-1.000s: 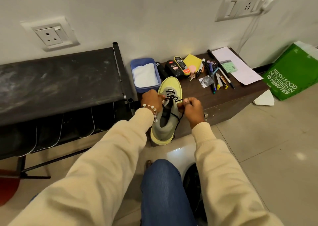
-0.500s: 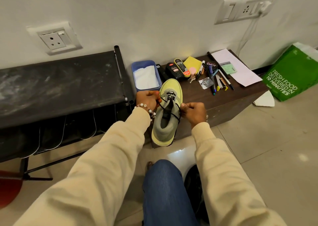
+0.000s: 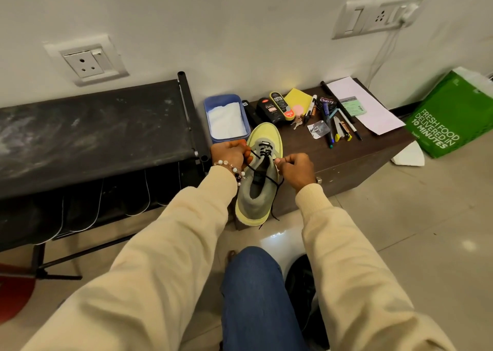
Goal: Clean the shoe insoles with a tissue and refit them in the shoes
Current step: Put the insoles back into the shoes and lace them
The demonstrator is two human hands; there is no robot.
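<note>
We've 1 view only: head cam, wide-angle, looking fwd & down past our sleeves to the wall. Close on the shoe (image 3: 257, 174) at centre, low cabinet (image 3: 346, 161) behind it; frame edges bend. No 2nd view to overlap.

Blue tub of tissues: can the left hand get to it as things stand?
Probably yes. The blue tub sits open-topped just beyond the left hand, with nothing between them. But that hand is pinching a black lace on the shoe, so it must let go first.

A low brown cabinet (image 3: 344, 161) carries the shoe (image 3: 257, 190), a blue tub (image 3: 210, 115), polish bottles (image 3: 269, 109), pens (image 3: 329, 126) and paper (image 3: 373, 113).
</note>
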